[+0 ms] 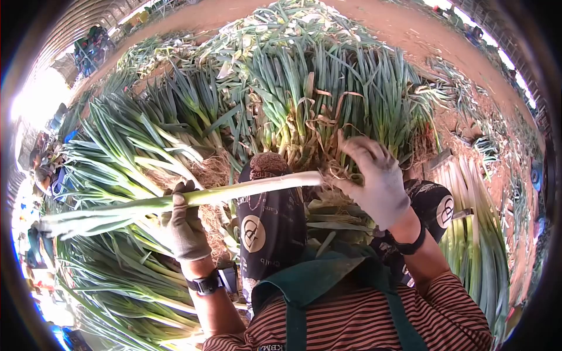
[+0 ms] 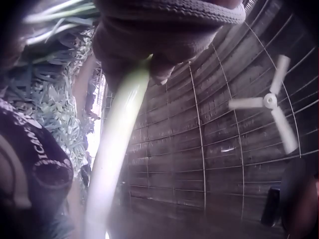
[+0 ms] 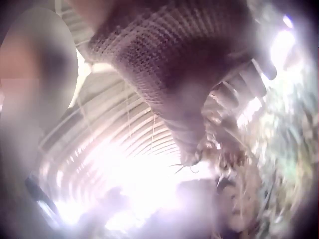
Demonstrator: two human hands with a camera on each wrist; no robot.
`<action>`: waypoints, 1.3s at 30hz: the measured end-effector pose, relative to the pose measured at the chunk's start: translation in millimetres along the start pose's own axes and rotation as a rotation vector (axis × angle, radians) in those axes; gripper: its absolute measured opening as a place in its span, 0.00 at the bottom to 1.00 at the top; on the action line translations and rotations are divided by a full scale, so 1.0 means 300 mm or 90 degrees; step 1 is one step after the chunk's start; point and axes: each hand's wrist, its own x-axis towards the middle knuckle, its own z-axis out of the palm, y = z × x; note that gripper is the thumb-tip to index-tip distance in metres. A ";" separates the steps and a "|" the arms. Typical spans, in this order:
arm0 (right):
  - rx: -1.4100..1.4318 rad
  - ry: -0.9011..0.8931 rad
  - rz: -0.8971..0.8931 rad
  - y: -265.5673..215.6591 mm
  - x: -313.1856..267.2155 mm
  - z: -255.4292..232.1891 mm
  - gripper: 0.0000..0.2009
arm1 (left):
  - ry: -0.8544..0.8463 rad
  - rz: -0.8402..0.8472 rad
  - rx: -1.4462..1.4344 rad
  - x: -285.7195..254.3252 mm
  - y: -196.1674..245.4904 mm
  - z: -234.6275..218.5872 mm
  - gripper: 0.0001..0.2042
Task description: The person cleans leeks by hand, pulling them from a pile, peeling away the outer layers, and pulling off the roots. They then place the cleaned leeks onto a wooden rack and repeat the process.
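A long leek (image 1: 252, 190) lies crosswise in front of me, its white root end to the right and its green leaves to the left. My gloved left hand (image 1: 186, 225) grips it around the green part of the stalk; the left wrist view shows the pale leek shaft (image 2: 117, 144) reaching out from the glove. My gloved right hand (image 1: 377, 181) is just past the white root end, thumb and fingers spread apart. Thin root strands show by the thumb tip in the right wrist view.
Upright leeks (image 1: 333, 93) with roots stand bunched ahead. More untrimmed leeks (image 1: 129, 146) are heaped at the left. Pale-stalked leeks (image 1: 468, 216) lie together at the right. Leaf scraps (image 1: 293, 23) are piled at the back. My covered knees (image 1: 263, 228) are between the heaps.
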 end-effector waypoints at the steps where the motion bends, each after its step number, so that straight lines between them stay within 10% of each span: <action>1: 0.093 -0.046 -0.001 -0.007 0.000 0.003 0.21 | 0.040 0.013 0.001 -0.007 -0.009 -0.002 0.16; 11: 0.114 -0.149 -0.142 -0.134 0.062 0.281 0.10 | 0.066 0.053 0.052 -0.093 0.068 0.046 0.16; 23: -0.152 -0.272 -0.250 -0.203 0.099 0.253 0.04 | 0.010 0.052 0.036 -0.085 0.062 -0.023 0.28; 31: 0.289 -0.123 -0.056 -0.098 0.071 0.348 0.03 | -0.041 0.048 0.009 -0.097 0.080 -0.056 0.30; 35: 0.890 -0.325 0.490 -0.058 0.054 0.340 0.04 | -0.082 0.063 0.009 -0.099 0.079 -0.090 0.30; 39: 1.249 -0.147 0.638 0.114 -0.033 0.376 0.06 | -0.084 0.061 -0.018 -0.108 0.083 -0.101 0.30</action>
